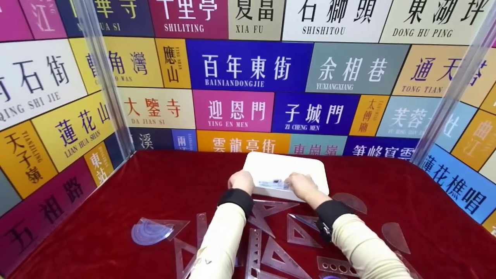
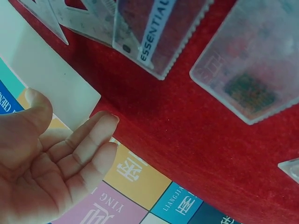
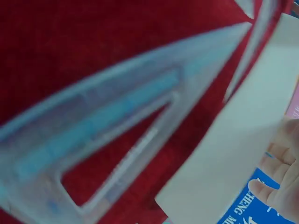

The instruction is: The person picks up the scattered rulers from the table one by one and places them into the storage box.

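Note:
A white tray (image 1: 286, 166) lies on the red cloth at the middle of the table. A short clear ruler (image 1: 272, 183) lies on the tray's near edge between my two hands. My left hand (image 1: 241, 181) is at the ruler's left end. In the left wrist view this left hand (image 2: 51, 158) is open, palm bare, fingers nearly straight, beside the white tray (image 2: 42, 70). My right hand (image 1: 303, 186) is over the ruler's right end and its fingertips seem to pinch it. Only its fingers (image 3: 280, 177) show in the right wrist view, at the tray's (image 3: 233, 154) edge.
Several clear set squares (image 1: 267, 211), straight rulers (image 1: 254, 248) and protractors (image 1: 149, 231) lie scattered on the red cloth (image 1: 116, 193) in front of the tray. A hole template (image 1: 336, 266) lies near my right sleeve. Walls of coloured signs close in the back and sides.

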Action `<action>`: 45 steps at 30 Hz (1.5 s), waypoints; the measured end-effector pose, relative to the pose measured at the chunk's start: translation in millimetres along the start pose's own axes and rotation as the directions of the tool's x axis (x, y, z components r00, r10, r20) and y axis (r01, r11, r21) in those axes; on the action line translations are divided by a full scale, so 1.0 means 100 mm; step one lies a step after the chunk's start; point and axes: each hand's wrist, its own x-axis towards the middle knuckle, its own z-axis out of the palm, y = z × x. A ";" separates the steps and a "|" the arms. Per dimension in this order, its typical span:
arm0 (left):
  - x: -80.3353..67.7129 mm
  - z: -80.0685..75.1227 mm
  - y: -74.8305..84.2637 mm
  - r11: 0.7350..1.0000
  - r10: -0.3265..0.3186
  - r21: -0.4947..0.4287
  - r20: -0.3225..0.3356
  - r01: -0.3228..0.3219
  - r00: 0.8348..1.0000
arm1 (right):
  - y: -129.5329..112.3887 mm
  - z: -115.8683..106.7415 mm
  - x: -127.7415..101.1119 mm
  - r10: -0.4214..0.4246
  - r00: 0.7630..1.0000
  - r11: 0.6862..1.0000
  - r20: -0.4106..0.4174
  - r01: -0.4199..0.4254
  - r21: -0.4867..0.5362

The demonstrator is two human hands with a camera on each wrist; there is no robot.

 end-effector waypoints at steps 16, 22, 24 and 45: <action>-0.04 -0.05 0.08 1.000 -0.008 -0.004 0.002 0.008 1.000 | 0.36 -0.25 -0.17 0.136 0.980 0.972 -0.143 -0.104 0.211; 0.31 0.19 0.02 1.000 -0.001 -0.010 -0.024 0.000 1.000 | 0.81 -0.52 -0.44 0.200 0.979 0.960 -0.048 -0.186 0.209; 0.39 0.26 0.01 1.000 -0.003 -0.014 -0.022 0.003 1.000 | 0.93 -0.52 -0.58 0.184 0.980 0.964 0.080 -0.195 0.182; -0.50 -0.43 -0.03 1.000 0.014 0.013 0.022 -0.014 1.000 | 1.23 -0.25 -0.94 0.244 0.939 0.964 0.241 -0.262 0.043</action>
